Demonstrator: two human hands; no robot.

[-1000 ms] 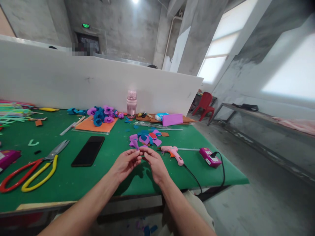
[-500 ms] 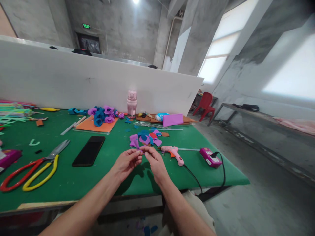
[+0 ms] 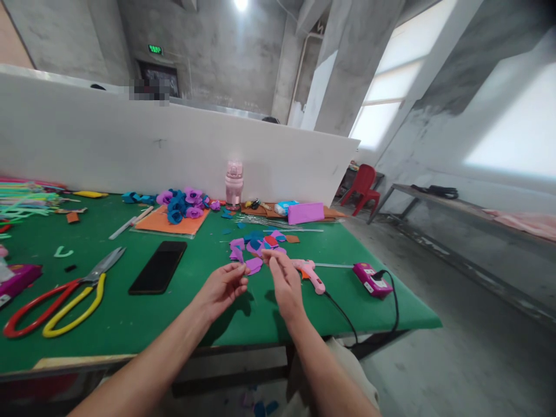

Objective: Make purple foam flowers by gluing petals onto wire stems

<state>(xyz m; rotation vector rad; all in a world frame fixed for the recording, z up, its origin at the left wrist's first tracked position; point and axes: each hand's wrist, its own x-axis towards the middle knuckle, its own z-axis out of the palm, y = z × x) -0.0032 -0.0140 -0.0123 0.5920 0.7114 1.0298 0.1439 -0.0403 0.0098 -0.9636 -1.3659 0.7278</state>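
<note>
Green felt-covered table (image 3: pixel 130 313) under both hands; left hand (image 3: pixel 221 288) pinches a small purple foam petal (image 3: pixel 253 266); right hand (image 3: pixel 284 284), fingers narrowly parted, hovers just beside the petal, near the pink glue gun (image 3: pixel 309 271).

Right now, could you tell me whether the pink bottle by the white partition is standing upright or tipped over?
Upright: the pink bottle stands on its base on the green table, cap uppermost.

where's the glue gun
The glue gun lies on the green table, just right of the right hand, with the pink box further right.
</note>
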